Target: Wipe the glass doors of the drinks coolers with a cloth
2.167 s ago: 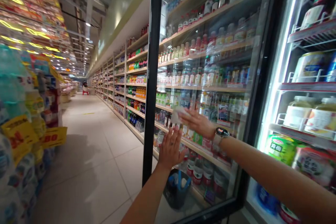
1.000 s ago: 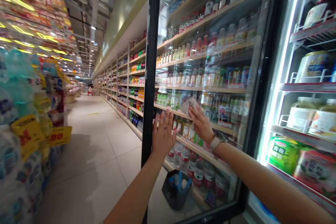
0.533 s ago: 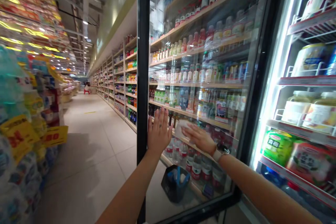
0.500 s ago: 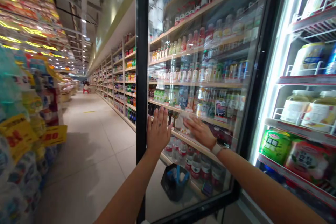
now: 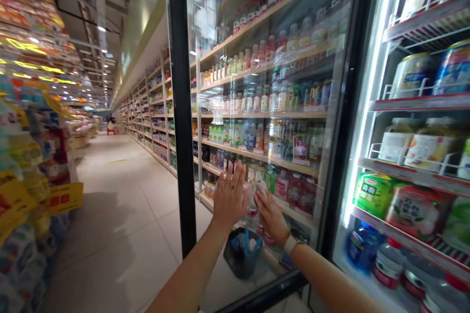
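Observation:
An open cooler's glass door (image 5: 293, 24) with a black frame stands in front of me. My left hand (image 5: 229, 195) lies flat on the outer face of the glass, fingers spread. On the inner face my right hand (image 5: 270, 215), with a watch on the wrist, presses a small white cloth (image 5: 257, 190) against the lower glass. The two hands sit almost opposite each other, with the pane between them.
The lit cooler shelves (image 5: 418, 102) with jars, cans and bottles are at the right. A black basket (image 5: 240, 254) sits on the floor behind the door. Long drink shelves (image 5: 154, 122) line the aisle. Stacked goods with yellow signs (image 5: 55, 198) stand at the left.
My right hand has slid the cloth down and a little left on the glass. The left hand has moved slightly lower, still flat. My view has shifted right, so the door frame appears further left.

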A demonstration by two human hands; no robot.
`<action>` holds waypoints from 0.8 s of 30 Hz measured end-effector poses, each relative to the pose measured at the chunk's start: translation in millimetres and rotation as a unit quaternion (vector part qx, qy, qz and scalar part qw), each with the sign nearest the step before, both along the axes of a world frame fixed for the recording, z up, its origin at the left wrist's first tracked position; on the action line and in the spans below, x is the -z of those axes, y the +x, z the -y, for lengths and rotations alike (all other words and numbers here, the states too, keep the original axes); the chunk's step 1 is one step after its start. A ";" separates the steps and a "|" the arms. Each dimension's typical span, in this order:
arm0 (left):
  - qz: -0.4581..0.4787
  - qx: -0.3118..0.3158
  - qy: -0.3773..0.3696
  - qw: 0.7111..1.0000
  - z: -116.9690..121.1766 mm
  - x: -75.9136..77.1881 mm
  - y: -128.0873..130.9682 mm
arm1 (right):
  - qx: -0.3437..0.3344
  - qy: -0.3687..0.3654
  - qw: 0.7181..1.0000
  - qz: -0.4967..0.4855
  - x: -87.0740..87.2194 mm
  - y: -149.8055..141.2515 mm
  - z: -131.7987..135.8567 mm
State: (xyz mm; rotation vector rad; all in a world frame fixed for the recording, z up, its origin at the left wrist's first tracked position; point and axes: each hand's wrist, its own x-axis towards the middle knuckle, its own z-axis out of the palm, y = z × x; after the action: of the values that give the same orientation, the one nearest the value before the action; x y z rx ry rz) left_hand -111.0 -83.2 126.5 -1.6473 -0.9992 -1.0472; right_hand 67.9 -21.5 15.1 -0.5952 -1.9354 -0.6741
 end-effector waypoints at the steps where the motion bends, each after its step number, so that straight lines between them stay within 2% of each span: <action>1: -0.007 0.007 -0.005 1.000 -2.0 5.9 7.3 | 0.006 -0.007 1.000 -0.006 9.9 0.5 2.3; 6: 0.003 0.009 -0.024 1.000 -17.3 31.1 33.6 | 0.025 -0.041 0.998 -0.038 38.8 1.9 8.9; 10: -0.008 -0.024 -0.016 1.000 -26.6 40.6 37.1 | 0.024 -0.055 0.993 -0.098 46.7 -0.4 3.8; 13: -0.019 -0.046 -0.014 0.999 -28.9 42.4 35.7 | 0.029 -0.057 0.978 -0.196 49.8 0.7 -4.4; 16: -0.029 -0.064 -0.016 0.997 -28.3 42.2 35.9 | 0.049 -0.089 0.942 -0.321 54.4 11.0 -13.3; 19: -0.035 -0.076 -0.008 0.996 -26.5 40.8 37.9 | 0.076 -0.115 0.889 -0.437 56.7 28.0 -23.2; 22: -0.043 -0.094 0.007 0.995 -25.3 39.2 39.6 | 0.082 -0.115 0.833 -0.535 49.6 40.7 -32.7; 24: -0.047 -0.102 0.010 0.994 -25.6 38.5 39.8 | 0.075 -0.115 0.815 -0.563 39.4 41.5 -35.1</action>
State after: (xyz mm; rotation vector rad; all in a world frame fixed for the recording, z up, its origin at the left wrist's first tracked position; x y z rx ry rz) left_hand -71.1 -57.5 88.0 -1.5282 -1.0663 -0.8324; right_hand 109.4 13.6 -24.3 -1.0106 -0.8379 -0.0702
